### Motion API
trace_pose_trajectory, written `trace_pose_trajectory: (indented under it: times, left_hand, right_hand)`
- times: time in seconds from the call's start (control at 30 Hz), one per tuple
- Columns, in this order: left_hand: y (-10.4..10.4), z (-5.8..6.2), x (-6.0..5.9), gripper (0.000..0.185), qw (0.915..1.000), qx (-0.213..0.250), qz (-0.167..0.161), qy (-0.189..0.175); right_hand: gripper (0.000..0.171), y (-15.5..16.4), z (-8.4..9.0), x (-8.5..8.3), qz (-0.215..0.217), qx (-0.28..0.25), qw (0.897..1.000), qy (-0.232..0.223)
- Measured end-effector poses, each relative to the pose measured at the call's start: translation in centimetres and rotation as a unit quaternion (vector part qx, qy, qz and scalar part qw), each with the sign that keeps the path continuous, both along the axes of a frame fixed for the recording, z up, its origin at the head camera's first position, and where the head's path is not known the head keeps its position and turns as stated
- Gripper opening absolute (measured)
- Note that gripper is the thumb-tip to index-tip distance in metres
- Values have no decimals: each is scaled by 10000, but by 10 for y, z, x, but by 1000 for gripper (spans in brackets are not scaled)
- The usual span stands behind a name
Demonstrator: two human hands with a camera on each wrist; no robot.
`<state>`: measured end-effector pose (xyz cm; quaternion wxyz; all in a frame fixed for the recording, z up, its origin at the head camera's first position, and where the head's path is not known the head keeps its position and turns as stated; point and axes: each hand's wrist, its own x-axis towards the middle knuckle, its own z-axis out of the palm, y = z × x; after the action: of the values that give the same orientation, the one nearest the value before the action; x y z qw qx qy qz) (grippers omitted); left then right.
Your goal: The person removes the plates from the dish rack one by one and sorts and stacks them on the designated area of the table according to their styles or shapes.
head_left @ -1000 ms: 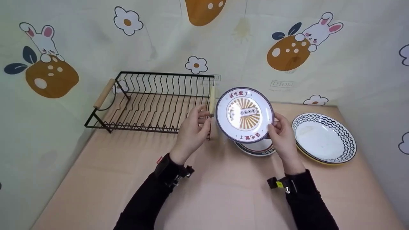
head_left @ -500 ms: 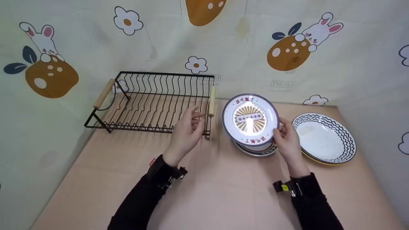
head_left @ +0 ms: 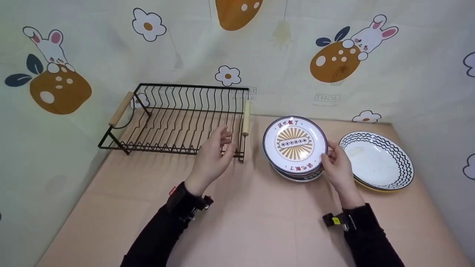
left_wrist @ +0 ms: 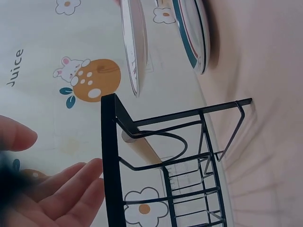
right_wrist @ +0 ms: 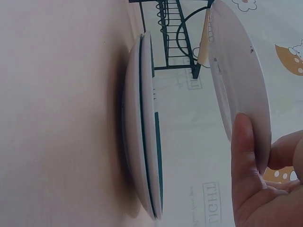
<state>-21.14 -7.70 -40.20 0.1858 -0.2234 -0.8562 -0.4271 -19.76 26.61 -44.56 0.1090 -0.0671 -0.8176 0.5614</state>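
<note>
My right hand (head_left: 338,167) pinches the right rim of a white plate (head_left: 295,142) with a blue edge, gold rays and red characters. The right wrist view shows thumb and fingers on either side of this plate (right_wrist: 246,80), with a gap between it and two stacked plates (right_wrist: 142,127) on the table. From the head, the held plate hides most of that stack (head_left: 300,178). My left hand (head_left: 210,161) is empty, fingers loosely bent, in front of the right end of a black wire dish rack (head_left: 193,86); in its wrist view the fingers (left_wrist: 78,191) overlap the rack's frame.
Wooden handles (head_left: 246,118) sit at both ends of the rack, which has rows of wire slots. To the right stand stacked oval dishes (head_left: 371,167), the top one with a black wavy rim pattern. A patterned cloth wall (head_left: 282,66) rises behind the table (head_left: 252,222).
The plate in my right hand has moved down and to the right, closer over the stack. My left hand has drawn back to the left, away from the plate.
</note>
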Motion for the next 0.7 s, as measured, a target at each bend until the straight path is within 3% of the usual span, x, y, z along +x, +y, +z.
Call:
trace_pose_trajectory:
  times: [0.33, 0.7]
  left_hand:
    - [-5, -4, 1, 49, 9937, -577, 60, 960]
    - [-10, -6, -1, 46, 9929, -726, 118, 930]
  right_hand:
    - [47, 5, -7, 2, 55, 377, 9991, -190]
    - [53, 13, -10, 2, 122, 640, 9961, -600]
